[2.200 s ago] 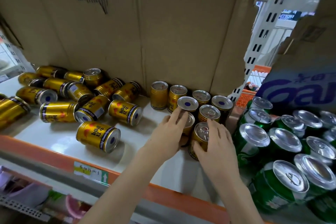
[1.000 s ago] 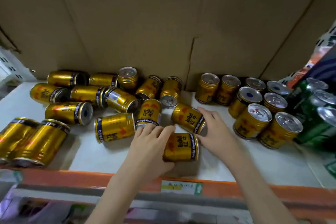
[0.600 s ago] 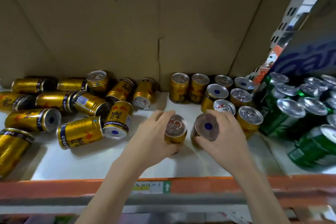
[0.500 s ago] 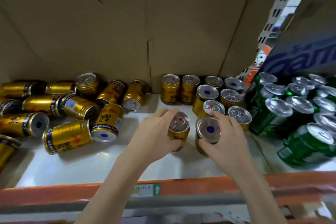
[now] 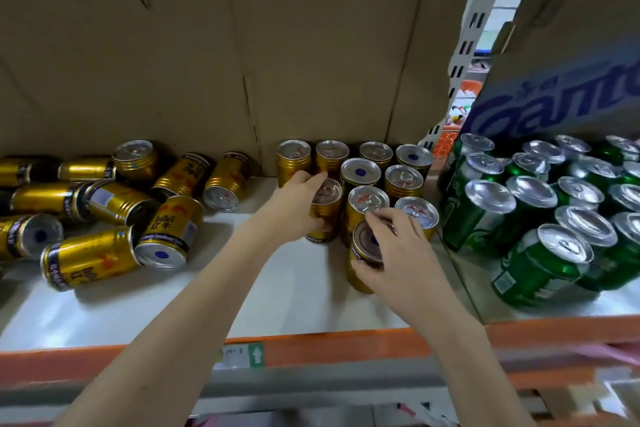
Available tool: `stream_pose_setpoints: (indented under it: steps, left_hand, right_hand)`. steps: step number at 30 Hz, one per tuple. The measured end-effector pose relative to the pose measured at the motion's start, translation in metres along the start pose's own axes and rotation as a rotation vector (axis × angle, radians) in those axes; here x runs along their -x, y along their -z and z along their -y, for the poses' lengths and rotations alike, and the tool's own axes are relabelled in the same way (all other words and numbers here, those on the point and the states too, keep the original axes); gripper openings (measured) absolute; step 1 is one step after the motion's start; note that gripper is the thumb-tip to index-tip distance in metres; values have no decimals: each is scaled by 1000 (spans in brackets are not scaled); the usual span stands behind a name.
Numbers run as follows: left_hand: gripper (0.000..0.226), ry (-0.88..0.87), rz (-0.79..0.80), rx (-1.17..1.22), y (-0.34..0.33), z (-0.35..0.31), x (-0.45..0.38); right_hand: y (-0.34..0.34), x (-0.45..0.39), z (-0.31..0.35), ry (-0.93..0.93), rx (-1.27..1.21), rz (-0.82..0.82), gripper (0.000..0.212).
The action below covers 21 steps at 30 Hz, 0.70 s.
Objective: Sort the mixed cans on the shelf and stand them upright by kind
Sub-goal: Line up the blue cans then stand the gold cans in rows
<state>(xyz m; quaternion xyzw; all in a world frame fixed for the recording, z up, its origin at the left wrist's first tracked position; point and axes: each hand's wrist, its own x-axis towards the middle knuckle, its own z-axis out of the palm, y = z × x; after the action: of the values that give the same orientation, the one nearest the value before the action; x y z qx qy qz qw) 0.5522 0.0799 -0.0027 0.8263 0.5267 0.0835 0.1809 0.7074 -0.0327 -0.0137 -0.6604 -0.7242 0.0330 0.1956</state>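
Observation:
Several gold cans stand upright in a cluster at the middle of the white shelf. My left hand grips an upright gold can at the cluster's left side. At the cluster's front, my right hand grips another upright gold can, fingers over its top. To the left, several gold cans lie on their sides in a heap; one can stands among them. Green cans stand packed on the right.
A brown cardboard wall backs the shelf. A cardboard box with blue lettering hangs over the green cans. The shelf's orange front edge carries a price label. Bare shelf lies between the heap and the cluster.
Both hands picked lying gold cans from the heap, stood them upright and carried them right and back to the standing cluster. The view shifted right.

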Motion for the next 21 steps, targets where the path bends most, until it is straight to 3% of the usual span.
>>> stream_pose_setpoints:
  steps: [6, 15, 21]
  left_hand:
    - [94, 86, -47, -95, -8, 5, 14]
    - [55, 207, -262, -174, 48, 71, 83]
    - [69, 367, -258, -289, 62, 149, 149]
  right_hand:
    - [6, -3, 9, 14, 42, 28, 64]
    - [-13, -35, 72, 181, -8, -3, 50]
    - [-63, -61, 148, 278, -35, 145, 60]
